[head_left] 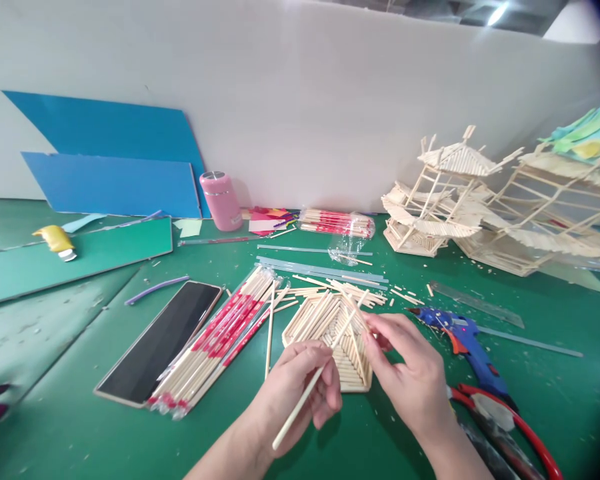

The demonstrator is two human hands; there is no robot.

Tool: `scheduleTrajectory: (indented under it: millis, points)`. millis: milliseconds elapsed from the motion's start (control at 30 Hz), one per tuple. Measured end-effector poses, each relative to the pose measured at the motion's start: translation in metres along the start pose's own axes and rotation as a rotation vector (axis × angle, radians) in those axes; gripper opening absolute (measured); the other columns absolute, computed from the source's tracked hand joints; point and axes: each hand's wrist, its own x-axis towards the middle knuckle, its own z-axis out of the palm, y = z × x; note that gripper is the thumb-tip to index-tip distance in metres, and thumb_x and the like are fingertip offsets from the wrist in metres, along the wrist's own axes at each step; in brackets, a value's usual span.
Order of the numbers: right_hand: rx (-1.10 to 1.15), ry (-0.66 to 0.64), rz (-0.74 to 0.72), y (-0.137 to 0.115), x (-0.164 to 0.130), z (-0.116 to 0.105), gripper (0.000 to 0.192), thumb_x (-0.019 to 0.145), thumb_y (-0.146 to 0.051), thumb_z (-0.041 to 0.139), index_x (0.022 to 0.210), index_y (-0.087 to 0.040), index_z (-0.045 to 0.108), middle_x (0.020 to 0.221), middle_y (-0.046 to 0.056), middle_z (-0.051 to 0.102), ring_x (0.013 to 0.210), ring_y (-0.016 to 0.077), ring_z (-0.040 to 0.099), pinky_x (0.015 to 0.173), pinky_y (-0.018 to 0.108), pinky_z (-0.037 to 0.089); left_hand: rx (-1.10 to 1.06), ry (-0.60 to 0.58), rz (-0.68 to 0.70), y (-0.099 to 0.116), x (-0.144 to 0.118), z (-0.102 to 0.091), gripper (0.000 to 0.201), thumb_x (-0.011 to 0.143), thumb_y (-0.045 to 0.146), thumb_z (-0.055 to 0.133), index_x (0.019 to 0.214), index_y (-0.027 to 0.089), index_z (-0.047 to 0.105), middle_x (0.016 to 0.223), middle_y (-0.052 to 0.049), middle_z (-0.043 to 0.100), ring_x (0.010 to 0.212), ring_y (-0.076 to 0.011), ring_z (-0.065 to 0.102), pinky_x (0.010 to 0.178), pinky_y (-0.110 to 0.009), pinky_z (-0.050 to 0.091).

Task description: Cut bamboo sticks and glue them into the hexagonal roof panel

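On green table (105,433), two hands (300,390) (410,373) hold one stick (325,363)

- Stick (307,397): 1 long, thin, pale wooden stick, slanting from lower left up to the right, its upper end over the panel. The left hand (300,393) pinches it near the middle.
- Panel (330,340): a flat, roughly hexagonal piece of pale sticks glued side by side, lying on the green table (105,427). The right hand (410,373) touches its right edge.
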Motion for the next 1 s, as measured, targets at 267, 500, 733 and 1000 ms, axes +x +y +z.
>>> scheduleTrajectory:
  millis: [267, 500, 733, 1000]
  points:
    - [-0.105, -0.115, -0.036, 0.0, 0.001, -0.001, 0.022, 0.081, -0.014, 0.051, 0.098, -0.019, 0.064, 0.084, 0.006, 0.057, 0.075, 0.0158, 0.056, 0.064, 0.027, 0.046, 0.004, -0.109, -0.004, -0.003, -0.005, 0.002, 0.037, 0.079, 0.027, 0.042, 0.047, 0.012, 0.051, 0.039, -0.005, 0.055, 0.026, -0.0094, 0.042, 0.036, -0.022, 0.028]
    - [0.474, -0.063, 0.437, -0.006, 0.004, -0.006, 0.013, 0.08, -0.026, 0.055, 0.085, -0.02, 0.065, 0.069, 0.0, 0.055, 0.064, 0.0126, 0.053, 0.056, 0.022, 0.043, 0.509, 0.213, 0.364, -0.001, -0.004, 0.004, 0.018, 0.078, 0.03, 0.055, 0.079, 0.014, 0.063, 0.073, -0.003, 0.06, 0.065, -0.0113, 0.053, 0.063, -0.021, 0.04]
    - [0.853, -0.368, 0.709, -0.021, 0.005, 0.006, 0.026, 0.082, -0.036, 0.05, 0.064, -0.017, 0.054, 0.048, -0.004, 0.049, 0.042, 0.0116, 0.05, 0.043, 0.024, 0.039, 0.624, 0.017, 0.204, -0.009, -0.002, 0.011, 0.031, 0.082, 0.033, 0.047, 0.065, 0.011, 0.061, 0.057, -0.003, 0.057, 0.052, -0.0123, 0.053, 0.055, -0.024, 0.041]
    - [0.881, -0.337, 0.724, -0.018, 0.001, 0.011, 0.017, 0.08, -0.033, 0.055, 0.079, -0.016, 0.06, 0.049, -0.006, 0.046, 0.043, 0.0077, 0.044, 0.043, 0.02, 0.037, 0.325, 0.038, 0.079, -0.005, 0.001, 0.005, 0.028, 0.079, 0.031, 0.052, 0.072, 0.008, 0.066, 0.067, -0.009, 0.065, 0.057, -0.0164, 0.061, 0.062, -0.029, 0.045]
